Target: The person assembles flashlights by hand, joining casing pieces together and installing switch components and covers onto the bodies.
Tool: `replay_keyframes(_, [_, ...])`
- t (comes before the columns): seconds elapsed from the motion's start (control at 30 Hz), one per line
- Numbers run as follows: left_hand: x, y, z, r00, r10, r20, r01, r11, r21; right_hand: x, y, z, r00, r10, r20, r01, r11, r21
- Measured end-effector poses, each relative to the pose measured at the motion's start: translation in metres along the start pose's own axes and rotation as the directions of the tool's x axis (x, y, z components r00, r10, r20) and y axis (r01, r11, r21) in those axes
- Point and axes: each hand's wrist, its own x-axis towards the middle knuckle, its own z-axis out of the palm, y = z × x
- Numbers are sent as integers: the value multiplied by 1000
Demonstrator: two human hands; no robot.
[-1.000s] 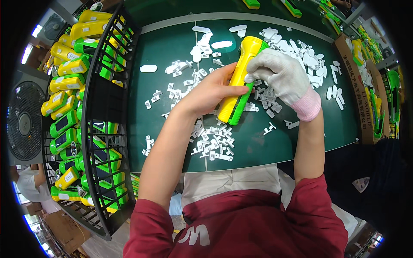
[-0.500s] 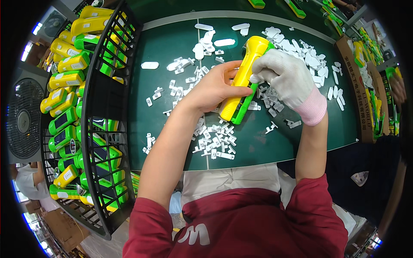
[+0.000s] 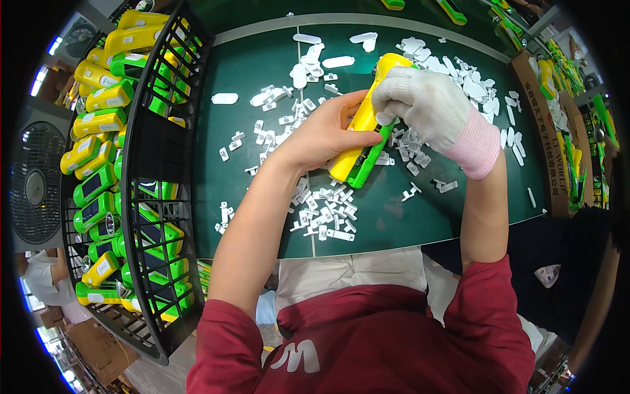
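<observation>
Flashlight [image 3: 367, 116] between our hands: left hand [image 3: 325, 133] clamped round its barrel; gloved right hand [image 3: 428, 105] over its green side, fingertips' grip we cannot tell. We judge it light, stiff, slightly slippery; best held mid-barrel, left of the glove.

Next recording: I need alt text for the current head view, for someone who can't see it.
A bare left hand holds a yellow-and-green flashlight above a green table while the white-gloved right hand touches its side. White parts lie scattered around; a black crate at left holds similar lights.
</observation>
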Motion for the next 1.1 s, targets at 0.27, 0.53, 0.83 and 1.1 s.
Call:
replay_keyframes(0.27, [-6, 6, 1, 995, 21, -96, -32, 993, -117, 0, -6, 14, 963, -78, -257, 30, 982, -184])
replay_keyframes(0.53, [-5, 9, 9, 983, -1, -182, 21, 994, 108, -2, -10, 20, 865, 191, -465, -257, 963, -82])
replay_keyframes(0.83, [-4, 4, 12, 998, -27, -58, 33, 993, 114, -9, -1, 20, 742, 636, -210, -480, 724, 495])
replay_keyframes(1.1, [-5, 9, 10, 998, -27, -65, 39, 983, 181, -4, -13, 22, 695, 676, -245, -481, 691, 540])
